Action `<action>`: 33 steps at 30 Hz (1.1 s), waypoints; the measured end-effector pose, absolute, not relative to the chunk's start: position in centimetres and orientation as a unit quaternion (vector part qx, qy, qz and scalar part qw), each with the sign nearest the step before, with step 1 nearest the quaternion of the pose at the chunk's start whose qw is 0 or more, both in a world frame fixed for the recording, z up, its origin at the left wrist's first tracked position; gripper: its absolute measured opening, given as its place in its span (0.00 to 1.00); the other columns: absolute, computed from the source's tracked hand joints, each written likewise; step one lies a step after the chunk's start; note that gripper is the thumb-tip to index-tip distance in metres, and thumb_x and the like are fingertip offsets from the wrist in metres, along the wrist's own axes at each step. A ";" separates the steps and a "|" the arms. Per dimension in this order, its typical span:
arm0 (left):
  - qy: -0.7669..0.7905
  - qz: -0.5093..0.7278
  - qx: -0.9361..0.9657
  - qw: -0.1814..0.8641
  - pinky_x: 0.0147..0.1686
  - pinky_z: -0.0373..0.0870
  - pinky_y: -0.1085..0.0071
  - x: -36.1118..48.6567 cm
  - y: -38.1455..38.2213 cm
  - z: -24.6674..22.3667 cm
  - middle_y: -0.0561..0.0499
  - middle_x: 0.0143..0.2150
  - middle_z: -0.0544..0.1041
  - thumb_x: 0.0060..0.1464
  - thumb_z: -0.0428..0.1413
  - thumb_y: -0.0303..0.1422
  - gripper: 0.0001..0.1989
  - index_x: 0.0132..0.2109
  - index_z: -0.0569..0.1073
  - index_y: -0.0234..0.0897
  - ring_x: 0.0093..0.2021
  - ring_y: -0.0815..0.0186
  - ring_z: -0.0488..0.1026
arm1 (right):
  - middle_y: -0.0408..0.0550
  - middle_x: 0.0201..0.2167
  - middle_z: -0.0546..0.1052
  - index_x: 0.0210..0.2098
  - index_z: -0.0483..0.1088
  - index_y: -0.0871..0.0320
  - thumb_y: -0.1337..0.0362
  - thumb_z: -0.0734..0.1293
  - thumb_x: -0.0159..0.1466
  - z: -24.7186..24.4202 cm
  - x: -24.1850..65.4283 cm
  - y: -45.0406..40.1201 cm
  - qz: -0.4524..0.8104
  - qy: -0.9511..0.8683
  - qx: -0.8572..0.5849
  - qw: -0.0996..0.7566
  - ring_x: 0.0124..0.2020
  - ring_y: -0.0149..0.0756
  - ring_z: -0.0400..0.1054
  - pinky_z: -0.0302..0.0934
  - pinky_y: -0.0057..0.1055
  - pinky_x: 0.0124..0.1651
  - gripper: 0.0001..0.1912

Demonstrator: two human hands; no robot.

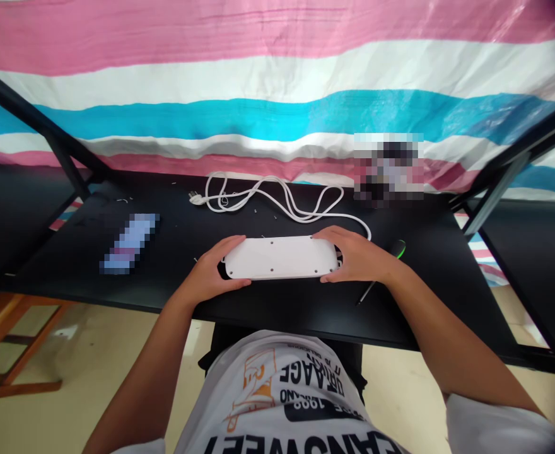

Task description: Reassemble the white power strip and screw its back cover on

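A white power strip (281, 257) lies face down on the black table (268, 302), its flat back with small screw holes turned up. My left hand (211, 271) grips its left end and my right hand (359, 255) grips its right end. Its white cable (277, 197) runs from the right end and loops across the table behind it, ending in a plug (196, 199) at the back left. A screwdriver with a black and green handle (385, 268) lies just right of my right hand, partly hidden by my wrist.
A blurred flat object (130, 243) lies on the table to the left, another blurred object (388, 169) at the back right. Black frame bars (45, 126) slant on both sides. A striped tarp (277, 82) hangs behind. A wooden stool (7, 340) stands lower left.
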State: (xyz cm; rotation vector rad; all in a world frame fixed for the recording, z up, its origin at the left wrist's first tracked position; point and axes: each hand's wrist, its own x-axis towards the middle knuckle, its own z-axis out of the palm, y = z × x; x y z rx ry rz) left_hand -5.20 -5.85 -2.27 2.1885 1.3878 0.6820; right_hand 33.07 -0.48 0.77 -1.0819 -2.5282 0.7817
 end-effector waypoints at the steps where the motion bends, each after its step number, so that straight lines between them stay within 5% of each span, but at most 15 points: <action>1: 0.506 0.249 0.794 0.227 0.71 0.58 0.53 -5.2 -5.9 -2.3 0.43 0.71 0.65 0.49 0.70 0.49 0.46 0.71 0.62 0.44 0.70 0.50 0.63 | 0.52 0.62 0.69 0.64 0.64 0.51 0.53 0.79 0.51 0.7 33.1 -0.4 0.270 -0.876 -0.373 0.142 0.60 0.50 0.68 0.65 0.43 0.61 0.44; 22: 0.511 0.249 0.789 0.234 0.70 0.59 0.54 -5.0 -6.0 -2.6 0.43 0.70 0.63 0.50 0.69 0.49 0.45 0.71 0.63 0.44 0.69 0.50 0.63 | 0.53 0.66 0.66 0.69 0.57 0.51 0.47 0.79 0.52 0.9 33.1 -0.7 0.246 -0.875 -0.410 0.075 0.65 0.53 0.65 0.62 0.49 0.66 0.51; 33: 0.511 0.252 0.789 0.228 0.70 0.59 0.54 -5.0 -6.1 -2.5 0.44 0.68 0.65 0.46 0.71 0.48 0.46 0.69 0.64 0.45 0.68 0.50 0.64 | 0.53 0.64 0.68 0.66 0.62 0.52 0.44 0.78 0.52 1.6 34.4 -0.1 0.266 -0.865 -0.420 0.068 0.63 0.52 0.66 0.62 0.47 0.67 0.48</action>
